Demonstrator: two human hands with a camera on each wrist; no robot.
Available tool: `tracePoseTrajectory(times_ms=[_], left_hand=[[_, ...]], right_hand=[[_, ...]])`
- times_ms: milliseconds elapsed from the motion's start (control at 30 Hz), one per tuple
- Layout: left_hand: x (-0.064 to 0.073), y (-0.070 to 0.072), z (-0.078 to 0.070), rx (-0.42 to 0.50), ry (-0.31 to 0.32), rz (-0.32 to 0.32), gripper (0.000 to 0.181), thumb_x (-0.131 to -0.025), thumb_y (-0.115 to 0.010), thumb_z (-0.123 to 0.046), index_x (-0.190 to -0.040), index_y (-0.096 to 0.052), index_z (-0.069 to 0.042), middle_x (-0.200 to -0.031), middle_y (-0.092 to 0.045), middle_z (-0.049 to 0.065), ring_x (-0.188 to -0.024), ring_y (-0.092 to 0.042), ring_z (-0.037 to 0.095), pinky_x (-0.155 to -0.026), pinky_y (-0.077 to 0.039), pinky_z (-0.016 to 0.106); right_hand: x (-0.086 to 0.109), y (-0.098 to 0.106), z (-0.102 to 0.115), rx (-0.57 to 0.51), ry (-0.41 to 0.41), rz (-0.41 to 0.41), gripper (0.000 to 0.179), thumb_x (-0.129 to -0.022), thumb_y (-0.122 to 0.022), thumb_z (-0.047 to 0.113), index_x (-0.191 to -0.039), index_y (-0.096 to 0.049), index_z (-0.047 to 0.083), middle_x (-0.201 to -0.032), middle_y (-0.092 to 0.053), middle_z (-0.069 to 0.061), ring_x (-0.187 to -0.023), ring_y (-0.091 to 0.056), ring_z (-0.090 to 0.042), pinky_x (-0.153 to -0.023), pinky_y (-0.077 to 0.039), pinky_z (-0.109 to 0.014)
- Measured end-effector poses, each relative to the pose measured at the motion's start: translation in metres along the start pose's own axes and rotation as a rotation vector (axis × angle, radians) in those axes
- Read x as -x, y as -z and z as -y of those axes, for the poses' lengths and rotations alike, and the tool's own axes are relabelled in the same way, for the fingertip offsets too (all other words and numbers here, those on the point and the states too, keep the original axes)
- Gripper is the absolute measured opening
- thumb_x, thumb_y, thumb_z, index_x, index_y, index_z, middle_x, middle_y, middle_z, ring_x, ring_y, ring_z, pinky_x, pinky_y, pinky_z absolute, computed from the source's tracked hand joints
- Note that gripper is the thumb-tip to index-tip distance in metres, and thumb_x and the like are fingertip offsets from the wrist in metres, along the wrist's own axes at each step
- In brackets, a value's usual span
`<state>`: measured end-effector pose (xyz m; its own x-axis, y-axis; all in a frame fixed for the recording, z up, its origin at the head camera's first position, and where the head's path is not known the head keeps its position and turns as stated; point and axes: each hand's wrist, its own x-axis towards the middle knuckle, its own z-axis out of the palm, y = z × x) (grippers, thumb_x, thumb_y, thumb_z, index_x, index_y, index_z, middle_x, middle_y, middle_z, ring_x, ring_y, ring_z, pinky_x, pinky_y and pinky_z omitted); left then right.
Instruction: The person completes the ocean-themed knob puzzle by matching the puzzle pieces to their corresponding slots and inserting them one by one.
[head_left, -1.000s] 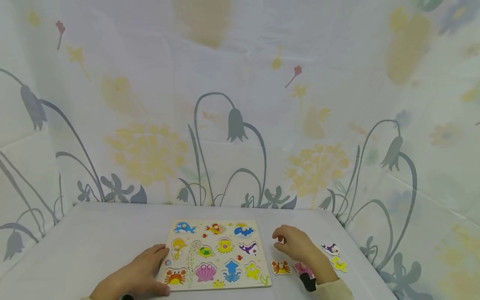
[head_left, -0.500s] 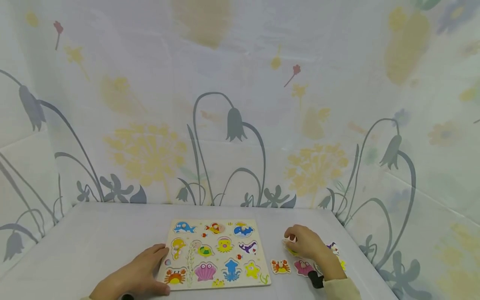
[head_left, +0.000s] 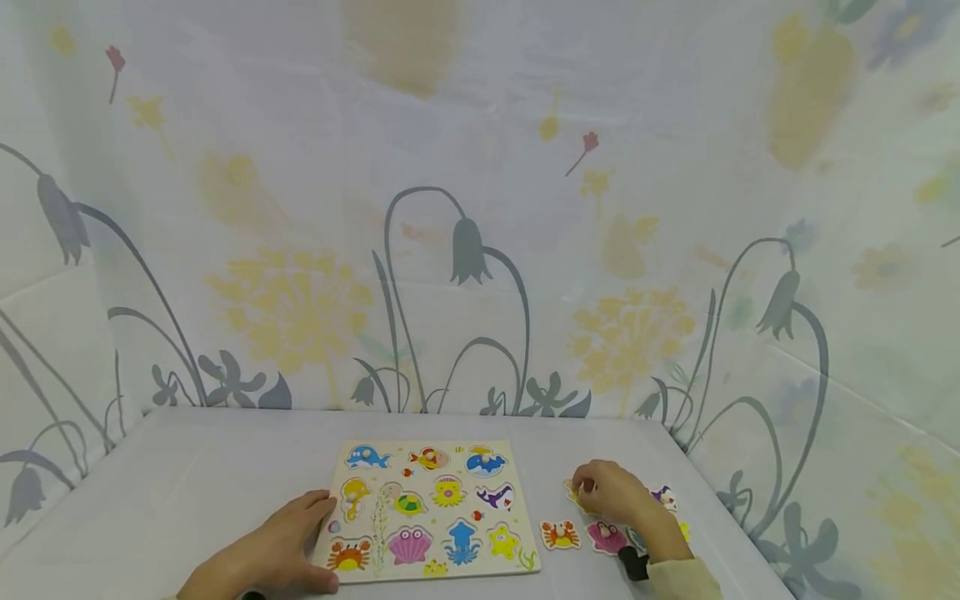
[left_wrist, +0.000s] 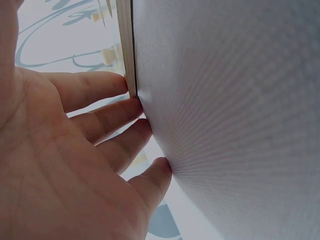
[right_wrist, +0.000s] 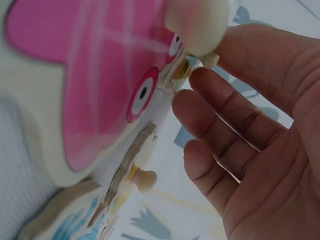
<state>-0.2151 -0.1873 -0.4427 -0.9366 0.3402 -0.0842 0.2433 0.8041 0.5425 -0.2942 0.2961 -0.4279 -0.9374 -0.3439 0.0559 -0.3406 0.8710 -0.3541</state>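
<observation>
Head: board (head_left: 431, 515), R of L hand (head_left: 270, 546), is touched by spread fingers; part-hidden pc. (head_left: 575, 495) is pinched under R hand (head_left: 618, 493). L wrist: board edge met by fingertip (left_wrist: 119, 83). R wrist: pink shell pc. (right_wrist: 100, 85) seen L of fingers.

Tabletop (head_left: 217, 454): passable at lower left, above left hand (head_left: 277, 543)
Puzzle board (head_left: 472, 493): blocks lower centre
Crab piece (head_left: 560, 535), shell piece (head_left: 606, 536): crowd lower right
</observation>
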Motion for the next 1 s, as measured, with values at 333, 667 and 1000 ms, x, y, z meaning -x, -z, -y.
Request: tracePoseTrajectory(times_ms=[333, 667, 1000], left_hand=[[-0.0003, -0.0011, -0.0007, -0.006, 0.020, -0.008, 0.105, -0.056, -0.087, -0.052, -0.135, -0.047, 0.006, -0.141, -0.038, 0.028, -0.130, -0.034, 0.049, -0.105, -0.028, 0.065], [0.0001, -0.0011, -0.0017, -0.013, 0.016, -0.008, 0.106, -0.056, -0.087, -0.053, -0.134, -0.047, 0.006, -0.141, -0.037, 0.028, -0.130, -0.034, 0.048, -0.106, -0.027, 0.064], [-0.0003, -0.0014, -0.0021, -0.025, 0.029, -0.006, 0.106, -0.056, -0.086, -0.054, -0.135, -0.047, 0.005, -0.142, -0.037, 0.027, -0.131, -0.033, 0.048, -0.106, -0.027, 0.064]], right_hand=[[-0.0001, -0.0020, -0.0027, 0.014, 0.053, -0.005, 0.012, -0.077, -0.064, 0.004, -0.083, -0.069, 0.014, -0.075, -0.054, 0.006, -0.067, -0.048, -0.013, -0.058, -0.043, -0.031], [0.0020, -0.0019, 0.0021, 0.030, 0.050, -0.030, 0.011, -0.077, -0.065, 0.004, -0.079, -0.067, 0.014, -0.073, -0.052, 0.007, -0.066, -0.047, -0.012, -0.058, -0.042, -0.030], [-0.0002, -0.0032, 0.0036, 0.061, 0.040, -0.060, 0.010, -0.080, -0.067, 0.006, -0.078, -0.067, 0.016, -0.073, -0.050, 0.008, -0.066, -0.046, -0.011, -0.059, -0.041, -0.029]])
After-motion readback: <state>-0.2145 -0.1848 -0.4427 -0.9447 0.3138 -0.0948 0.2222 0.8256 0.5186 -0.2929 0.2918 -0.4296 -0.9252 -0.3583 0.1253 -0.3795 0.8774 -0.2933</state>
